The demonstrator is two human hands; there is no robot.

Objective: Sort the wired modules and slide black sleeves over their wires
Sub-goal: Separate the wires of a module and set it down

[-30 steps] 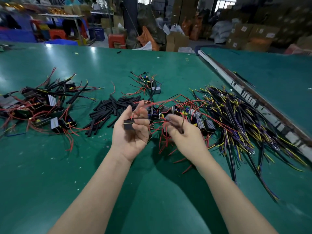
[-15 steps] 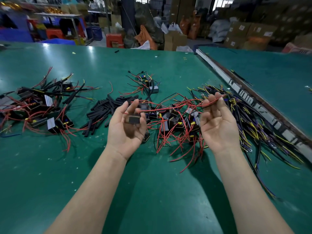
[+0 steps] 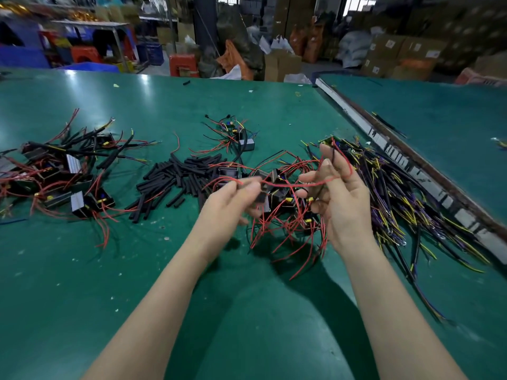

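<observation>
Head view: both hands raised over the green bench [image 3: 82, 270]. Left hand [image 3: 230, 198] pinches a small black module [image 3: 260, 197] and its red wire [image 3: 290, 185] — right hand [image 3: 340, 193] grips the same wire, stretched between them. Black sleeves [image 3: 175, 176] piled left; unsorted modules [image 3: 282, 212] directly beneath.

black sleeves [image 3: 175, 179]: loose heap on bench, centre-left | wired modules [image 3: 277, 193]: tangled red-wired pile beside them (one red wire [image 3: 296, 184] stretched taut above)
</observation>
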